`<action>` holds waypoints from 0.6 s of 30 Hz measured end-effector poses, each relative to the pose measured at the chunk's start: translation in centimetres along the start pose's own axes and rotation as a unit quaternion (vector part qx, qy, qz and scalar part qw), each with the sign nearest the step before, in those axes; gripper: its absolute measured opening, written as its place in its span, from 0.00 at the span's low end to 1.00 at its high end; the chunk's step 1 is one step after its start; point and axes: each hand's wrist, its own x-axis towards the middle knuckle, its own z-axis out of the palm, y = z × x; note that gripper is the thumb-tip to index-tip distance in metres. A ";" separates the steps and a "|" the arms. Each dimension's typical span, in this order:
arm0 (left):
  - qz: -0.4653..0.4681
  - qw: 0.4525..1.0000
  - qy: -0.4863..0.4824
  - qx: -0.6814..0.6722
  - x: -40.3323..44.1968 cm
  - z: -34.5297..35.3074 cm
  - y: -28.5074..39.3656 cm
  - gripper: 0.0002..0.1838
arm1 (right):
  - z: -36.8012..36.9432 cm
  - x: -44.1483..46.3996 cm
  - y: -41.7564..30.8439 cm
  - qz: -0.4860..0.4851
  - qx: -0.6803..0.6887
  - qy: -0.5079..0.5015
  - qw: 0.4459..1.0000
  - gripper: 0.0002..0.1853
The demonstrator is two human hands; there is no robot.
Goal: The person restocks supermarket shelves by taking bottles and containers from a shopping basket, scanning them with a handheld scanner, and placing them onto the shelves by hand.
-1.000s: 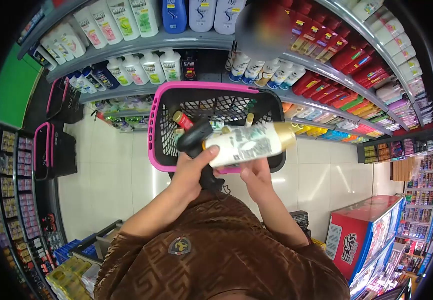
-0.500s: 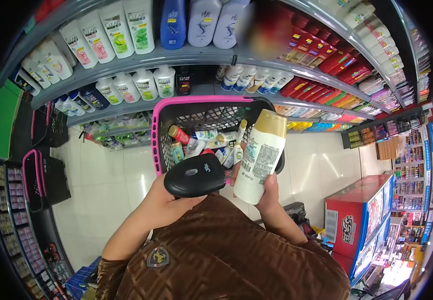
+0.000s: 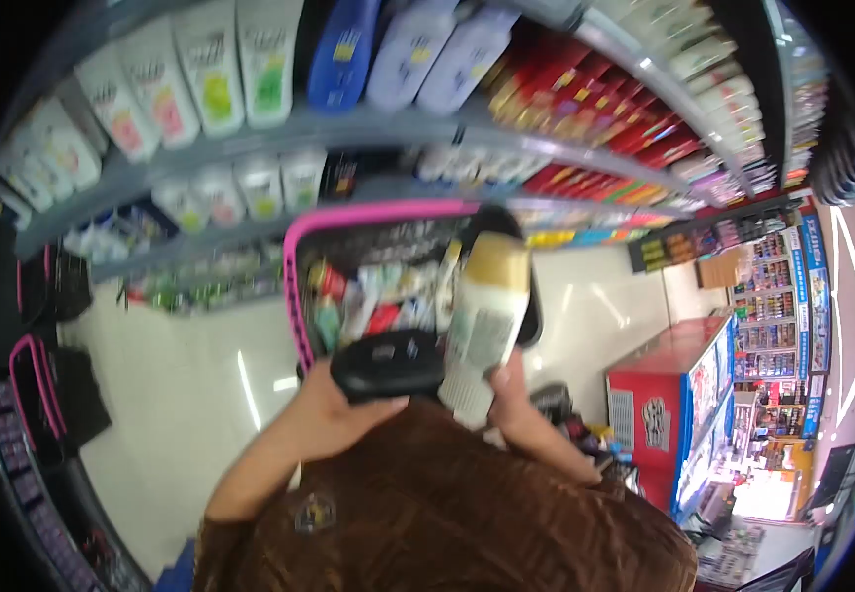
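My left hand (image 3: 334, 414) is wrapped round a black handheld scanner (image 3: 388, 364), low in front of my chest. Just right of it, my right hand (image 3: 510, 395) grips a white bottle (image 3: 483, 331) with a gold cap, tilted with its cap up and printed side toward me. The scanner's head is beside the lower part of the bottle. Behind both hands is a black basket with a pink rim (image 3: 294, 266), holding several small tubes and bottles, blurred by motion. The bottle hides part of the basket's right side.
Shelves (image 3: 368, 133) of shampoo bottles and red packs run across the back. Black baskets with pink handles (image 3: 62, 395) stand at the left. A red and blue cabinet (image 3: 649, 409) is at the right, with stocked racks (image 3: 768, 296) beyond it.
The bottle was tilted nearly sideways and now points cap up, close beside the scanner. The scanner has moved lower, its head turned toward the bottle. The whole view has shifted and blurred.
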 end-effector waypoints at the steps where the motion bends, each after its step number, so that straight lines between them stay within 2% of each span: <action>1: -0.008 1.000 0.002 0.002 0.3 0.0 -0.2 0.19 | -0.7 0.2 0.4 0.000 0.012 0.003 1.000 0.41; 2: -0.038 0.999 -0.004 -0.016 0.6 0.1 0.0 0.21 | -1.5 0.7 0.7 -0.008 0.015 -0.005 1.000 0.40; 3: 0.000 1.000 0.006 -0.005 0.9 0.5 -0.5 0.22 | -3.0 1.3 1.2 -0.001 0.026 -0.041 0.999 0.38; 4: -0.074 0.997 0.014 -0.022 0.9 0.5 -0.6 0.23 | -4.0 2.0 1.4 0.001 0.034 -0.041 0.999 0.37; 5: -0.047 0.999 0.013 -0.012 1.1 0.9 -0.8 0.23 | -5.7 2.8 1.7 0.001 0.019 -0.036 0.999 0.36; 8: -0.053 0.997 0.052 -0.017 2.0 2.6 0.1 0.22 | -9.3 6.0 -2.1 -0.088 -0.014 -0.021 0.996 0.36; 9: -0.042 0.996 0.073 -0.018 2.3 3.5 0.0 0.22 | -10.9 6.9 -3.5 -0.135 -0.020 0.020 0.990 0.36; 11: -0.031 0.995 0.099 -0.007 2.7 5.4 -0.1 0.21 | -15.8 9.7 -7.6 -0.238 -0.099 0.023 0.966 0.41; 13: -0.047 0.982 0.181 -0.008 2.9 8.0 0.3 0.14 | -19.5 13.1 -12.7 -0.381 -0.143 0.090 0.909 0.40; 15: -0.031 0.979 0.199 -0.013 3.2 10.0 -0.2 0.15 | -21.5 14.9 -19.7 -0.512 -0.243 0.161 0.808 0.35; 18: -0.009 0.975 0.223 -0.024 3.6 12.6 0.0 0.15 | -23.6 20.1 -27.8 -0.637 -0.188 0.233 0.710 0.37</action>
